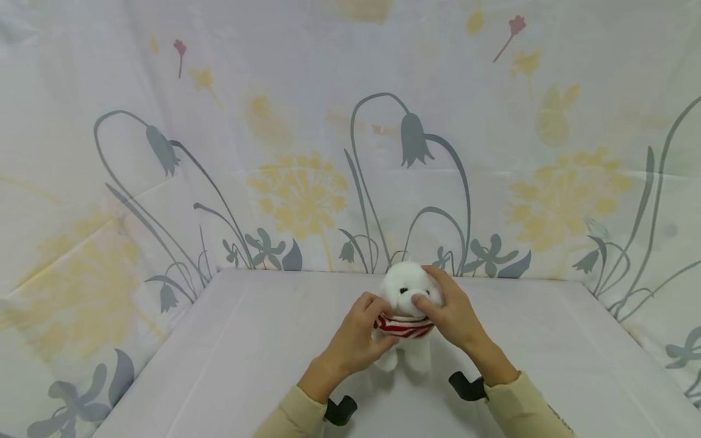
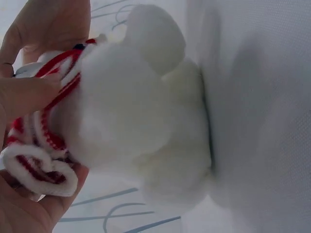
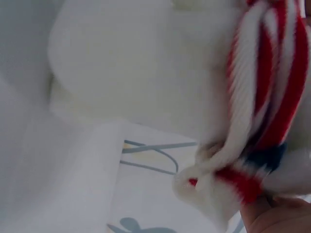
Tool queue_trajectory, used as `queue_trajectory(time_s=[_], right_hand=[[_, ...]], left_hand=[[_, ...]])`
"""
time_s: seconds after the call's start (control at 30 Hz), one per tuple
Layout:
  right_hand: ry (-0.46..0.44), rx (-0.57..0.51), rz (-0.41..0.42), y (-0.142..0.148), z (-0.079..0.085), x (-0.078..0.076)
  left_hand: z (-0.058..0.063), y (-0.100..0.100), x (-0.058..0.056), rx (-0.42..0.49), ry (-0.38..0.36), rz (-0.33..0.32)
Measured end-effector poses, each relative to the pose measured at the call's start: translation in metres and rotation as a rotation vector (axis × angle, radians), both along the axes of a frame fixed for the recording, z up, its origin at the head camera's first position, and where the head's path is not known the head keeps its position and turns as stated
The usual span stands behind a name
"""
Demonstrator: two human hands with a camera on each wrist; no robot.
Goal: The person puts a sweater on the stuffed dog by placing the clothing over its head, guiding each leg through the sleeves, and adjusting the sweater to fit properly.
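Note:
A white plush dog (image 1: pixel 408 280) stands upright on the white surface, facing the head camera. Round its neck and upper body is a red-and-white striped knit garment (image 1: pixel 405 326). My left hand (image 1: pixel 356 334) grips the knit at the side of the neck, thumb low in front. With my right hand (image 1: pixel 451 310) I hold the head, its thumb across the muzzle and fingers behind. In the left wrist view, the knit garment (image 2: pixel 63 90) has a white-edged loop of cloth hanging out. A dark blue patch shows on the knit garment (image 3: pixel 286 73) in the right wrist view.
The white table surface (image 1: pixel 246 340) meets a cloth backdrop (image 1: pixel 328 121) printed with grey and yellow flowers. Black angled pieces, one by the left sleeve (image 1: pixel 341 410) and another by the right sleeve (image 1: pixel 465 386), stick out inward below the hands.

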State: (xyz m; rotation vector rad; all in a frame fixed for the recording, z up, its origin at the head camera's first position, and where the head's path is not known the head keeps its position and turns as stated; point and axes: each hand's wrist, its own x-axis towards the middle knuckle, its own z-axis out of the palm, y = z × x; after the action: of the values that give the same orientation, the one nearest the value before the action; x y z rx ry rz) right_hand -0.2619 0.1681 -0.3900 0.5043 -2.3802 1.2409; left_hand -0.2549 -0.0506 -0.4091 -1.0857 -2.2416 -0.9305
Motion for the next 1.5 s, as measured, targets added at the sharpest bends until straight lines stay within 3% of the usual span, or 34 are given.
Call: queue_trajectory(time_s=[0.2,0.4,0.5,0.7,0.8,0.9,0.97,1.1,1.33,1.5], right_hand=[[-0.052,-0.024,-0.041,-0.001,-0.001,-0.002],[0.018,0.019,-0.026,-0.004,-0.004,-0.002],[0.117,0.072,-0.043,-0.005,-0.008,-0.002],[0.455,0.179,-0.2,-0.01,-0.018,-0.002],[0.55,0.205,-0.091,-0.014,-0.02,-0.001],[0.565,0.267,0.061,-0.019,-0.021,0.0],[0.568,0.326,0.102,-0.022,-0.021,0.001],[0.611,0.395,0.075,-0.026,-0.024,0.001],[0.642,0.423,0.032,-0.029,-0.027,-0.001],[0.577,0.373,0.027,-0.029,-0.027,-0.001]], left_hand=[[-0.002,0.0,-0.001,-0.01,0.019,0.011],[-0.003,0.0,-0.003,0.042,0.027,0.052],[-0.003,0.0,-0.004,0.065,0.017,0.057],[-0.004,-0.001,-0.005,0.024,-0.046,0.084],[-0.004,-0.002,-0.005,0.008,-0.058,0.086],[-0.004,-0.002,-0.004,0.027,-0.052,0.093],[-0.004,-0.003,-0.004,0.043,-0.055,0.099],[-0.005,-0.002,-0.004,0.063,-0.078,0.112],[-0.006,0.001,-0.003,0.107,-0.072,0.137],[-0.011,0.003,-0.004,0.151,0.024,0.292]])
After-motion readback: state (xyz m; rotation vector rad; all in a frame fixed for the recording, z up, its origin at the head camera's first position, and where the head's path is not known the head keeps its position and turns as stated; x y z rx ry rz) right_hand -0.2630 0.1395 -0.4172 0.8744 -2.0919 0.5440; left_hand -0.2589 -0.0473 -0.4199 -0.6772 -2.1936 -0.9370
